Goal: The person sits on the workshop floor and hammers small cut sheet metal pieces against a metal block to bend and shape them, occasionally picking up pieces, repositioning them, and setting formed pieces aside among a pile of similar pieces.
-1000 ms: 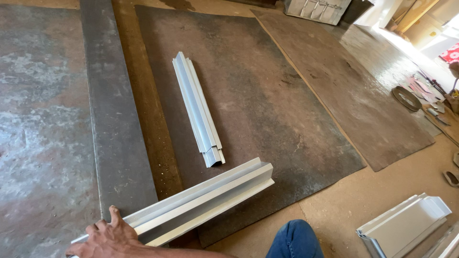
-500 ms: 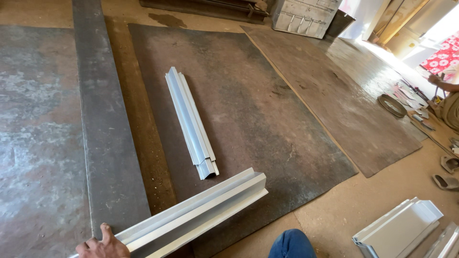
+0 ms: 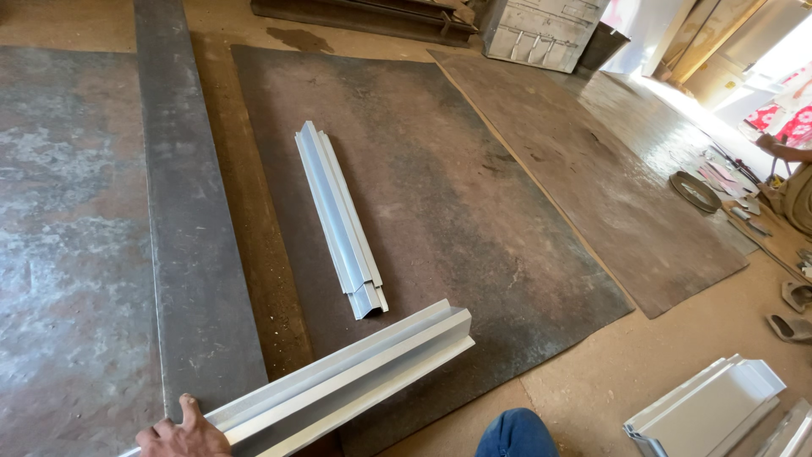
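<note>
Aluminium profile (image 3: pixel 355 381) gripped at its near end by our left hand (image 3: pixel 182 433), fingers wrapped on it. We count one more profile (image 3: pixel 338 216) just beyond, one metal strip (image 3: pixel 190 211) left of it.

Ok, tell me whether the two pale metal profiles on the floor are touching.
No. A strip of dark mat shows between the shorter profile and the held profile.

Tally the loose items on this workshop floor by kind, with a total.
Pale aluminium profile lengths: 3 (one under the left hand at, one on the mat, one at lower right)
Dark floor mats: 2
Sandals: 2
Total: 7
</note>
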Motion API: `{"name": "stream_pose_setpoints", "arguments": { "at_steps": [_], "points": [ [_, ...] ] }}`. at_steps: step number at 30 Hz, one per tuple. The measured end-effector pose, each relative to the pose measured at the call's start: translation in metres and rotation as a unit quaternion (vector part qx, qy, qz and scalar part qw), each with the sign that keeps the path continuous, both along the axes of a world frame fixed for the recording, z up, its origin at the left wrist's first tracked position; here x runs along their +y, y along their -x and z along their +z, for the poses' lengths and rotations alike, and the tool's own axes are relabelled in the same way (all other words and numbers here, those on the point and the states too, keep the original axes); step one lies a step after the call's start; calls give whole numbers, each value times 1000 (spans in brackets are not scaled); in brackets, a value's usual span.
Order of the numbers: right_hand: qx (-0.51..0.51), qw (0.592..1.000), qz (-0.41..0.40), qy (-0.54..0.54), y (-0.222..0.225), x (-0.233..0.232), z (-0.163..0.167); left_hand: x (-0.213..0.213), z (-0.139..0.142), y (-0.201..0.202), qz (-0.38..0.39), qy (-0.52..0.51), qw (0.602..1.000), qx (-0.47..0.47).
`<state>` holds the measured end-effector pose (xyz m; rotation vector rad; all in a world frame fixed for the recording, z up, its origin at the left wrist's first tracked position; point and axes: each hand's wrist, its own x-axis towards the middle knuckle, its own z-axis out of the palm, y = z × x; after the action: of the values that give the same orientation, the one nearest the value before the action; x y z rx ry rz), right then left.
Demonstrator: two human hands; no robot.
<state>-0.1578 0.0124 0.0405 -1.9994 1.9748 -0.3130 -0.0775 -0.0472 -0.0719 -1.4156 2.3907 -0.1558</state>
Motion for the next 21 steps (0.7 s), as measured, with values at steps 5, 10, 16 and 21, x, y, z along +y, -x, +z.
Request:
{"name": "stream_pose_setpoints", "arguments": {
  "at_steps": [5,10,16,21],
  "points": [
    [3,1000,-4,8,-27,-12,9,9,21,-7,0,-6,995,102],
    [40,999,-31,0,-76,-28,-21,96,76,-161,238,-243,842,419],
    [88,995,-32,-29,-81,-31,-24,123,58,-286,168,-93,788,585],
    [117,991,-44,-40,-93,-25,-4,72,106,-239,130,-89,782,603]
  ]
}}
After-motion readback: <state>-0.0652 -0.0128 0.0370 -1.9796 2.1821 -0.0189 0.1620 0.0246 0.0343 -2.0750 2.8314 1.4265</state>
